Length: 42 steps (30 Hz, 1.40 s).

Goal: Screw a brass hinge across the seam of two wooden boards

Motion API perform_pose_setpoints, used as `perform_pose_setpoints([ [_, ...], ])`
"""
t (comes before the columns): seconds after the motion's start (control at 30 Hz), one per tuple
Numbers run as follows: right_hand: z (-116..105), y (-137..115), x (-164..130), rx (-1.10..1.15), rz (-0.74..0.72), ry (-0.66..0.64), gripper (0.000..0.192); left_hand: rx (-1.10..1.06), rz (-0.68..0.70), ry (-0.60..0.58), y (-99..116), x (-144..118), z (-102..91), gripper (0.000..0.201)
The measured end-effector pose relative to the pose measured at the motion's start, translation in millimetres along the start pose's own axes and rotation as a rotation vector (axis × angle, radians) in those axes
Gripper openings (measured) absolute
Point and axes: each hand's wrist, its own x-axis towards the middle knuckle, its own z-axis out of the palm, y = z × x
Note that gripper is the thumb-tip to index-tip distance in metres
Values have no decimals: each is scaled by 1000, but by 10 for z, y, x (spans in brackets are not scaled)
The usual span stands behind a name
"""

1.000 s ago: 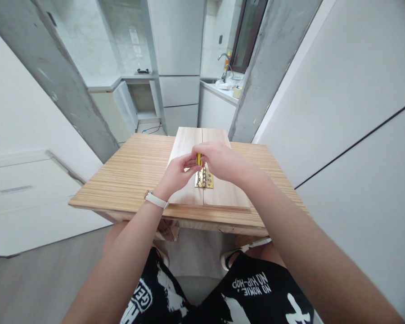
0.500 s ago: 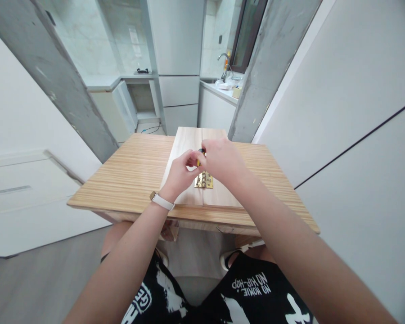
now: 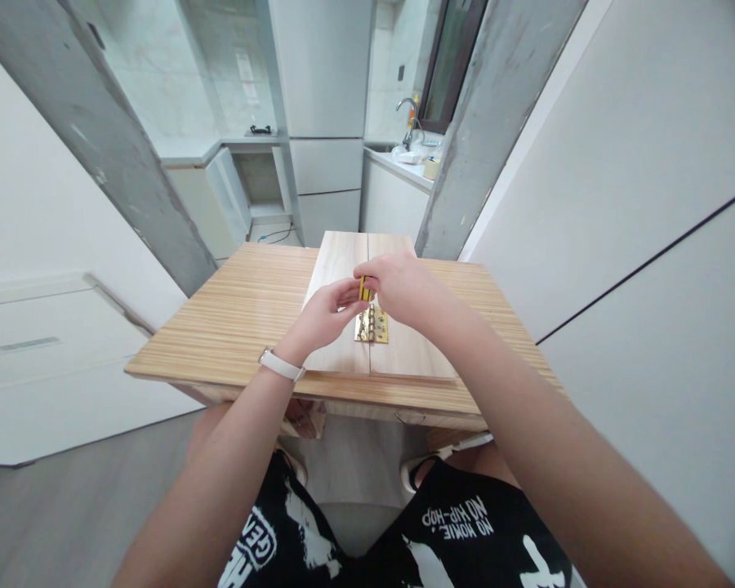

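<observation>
The brass hinge (image 3: 371,325) already lies across the seam of two boards (image 3: 343,269) mid-worktop (image 3: 233,318), while both hands, right hand (image 3: 398,286) and left hand (image 3: 322,314), pinch a yellow-handled screwdriver (image 3: 362,287) upright over it, so fastening looks unfinished.

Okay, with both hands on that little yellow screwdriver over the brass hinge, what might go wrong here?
The yellow screwdriver is pinched only by fingertips of the left hand and right hand, so it might slip and scratch the brass hinge. The hinge spans the seam between two boards that lie unclamped on the table; pressure could shift them apart.
</observation>
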Motion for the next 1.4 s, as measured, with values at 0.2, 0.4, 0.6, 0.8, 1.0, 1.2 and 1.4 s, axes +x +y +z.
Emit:
perform_pose_setpoints([
  [0.2, -30, 25, -47, 130, -26, -13, 28, -28, 20, -17, -73, 2, 7, 33],
  [0.4, -73, -25, -101, 178, 83, 12, 38, 165, 71, 100, -28, -26, 7, 22],
  [0.6, -81, -95, -38, -66, 211, 69, 27, 266, 121, 157, 10, -6, 99, 17],
  [0.8, -11, -112, -26, -134, 194, 59, 26, 332, 134, 221, -16, 35, 166, 18],
  [1.0, 14, -58, -11, -93, 69, 14, 22, 336, 84, 184, -3, 41, 81, 22],
  [1.2, -77, -92, -42, -15, -40, -42, 18, 208, 27, 89, 55, 0, 24, 23],
  [1.4, -74, -65, -72, 45, -80, -26, 25, 96, 35, 17, 29, -9, 5, 22],
])
